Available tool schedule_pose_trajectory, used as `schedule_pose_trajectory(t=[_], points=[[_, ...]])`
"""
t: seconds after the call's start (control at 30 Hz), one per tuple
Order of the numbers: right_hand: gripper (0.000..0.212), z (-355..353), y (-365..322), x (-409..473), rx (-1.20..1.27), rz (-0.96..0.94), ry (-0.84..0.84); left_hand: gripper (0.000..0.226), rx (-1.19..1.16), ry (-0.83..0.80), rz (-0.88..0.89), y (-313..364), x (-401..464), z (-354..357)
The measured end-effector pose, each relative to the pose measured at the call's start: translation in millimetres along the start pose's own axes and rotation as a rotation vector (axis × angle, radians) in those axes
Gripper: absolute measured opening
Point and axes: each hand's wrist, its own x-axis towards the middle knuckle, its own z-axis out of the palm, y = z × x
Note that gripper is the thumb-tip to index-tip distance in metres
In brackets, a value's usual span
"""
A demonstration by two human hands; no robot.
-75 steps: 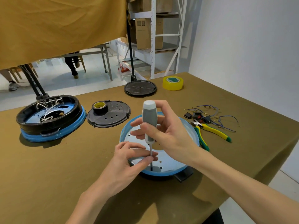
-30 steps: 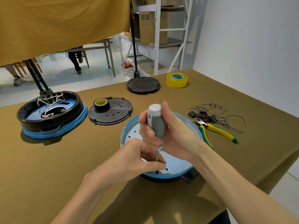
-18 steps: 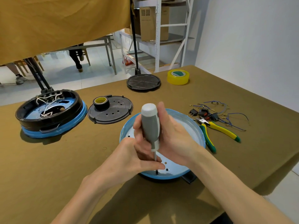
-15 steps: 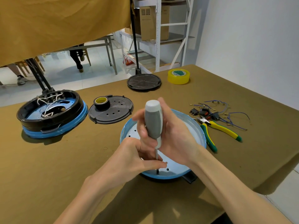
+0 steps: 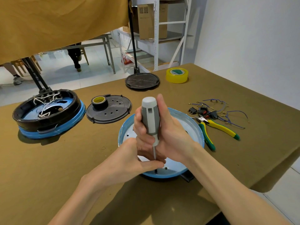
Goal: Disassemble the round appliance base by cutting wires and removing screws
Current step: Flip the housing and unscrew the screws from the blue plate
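Under both hands sits the round blue-rimmed appliance base with its pale perforated plate (image 5: 193,127), flat on the olive cloth-covered table (image 5: 48,168). Its rim curves just beyond the right hand (image 5: 172,137), whose fingers are wrapped tight round the grey-and-white screwdriver handle (image 5: 150,117), held upright. Below that fist, the left hand (image 5: 129,161) pinches the thin steel shaft, steadying it; the tip meets a screw hole at the near rim. Judged from this, good practice is firm downward pressure, the shaft kept vertical, and slow turns so the bit does not slip.
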Motion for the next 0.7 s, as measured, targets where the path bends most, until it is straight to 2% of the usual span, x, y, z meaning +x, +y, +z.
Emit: schedule_pose_trajectory(t=[0.07,0.2,0.37,0.53,0.7], points=[[0.057,-1,0,1,0.042,0.008,0.005,0.013,0.001,-0.034,-0.011,0,0,-1],[0.058,-2,-2,0,0.062,0.01,0.04,0.01,0.032,0.005,-0.012,-2,1,1],[0.06,3,1,1,-0.1,-0.066,0.063,0.026,0.01,0.064,0.0,-3,-1,2],[0.062,5,-1,2,-0.078,0.014,0.032,0.037,0.045,0.134,-0.013,-5,1,3],[0.06,9,-4,-2,-0.26,-0.09,0.062,0.026,0.102,0.104,-0.002,-7,2,3]])
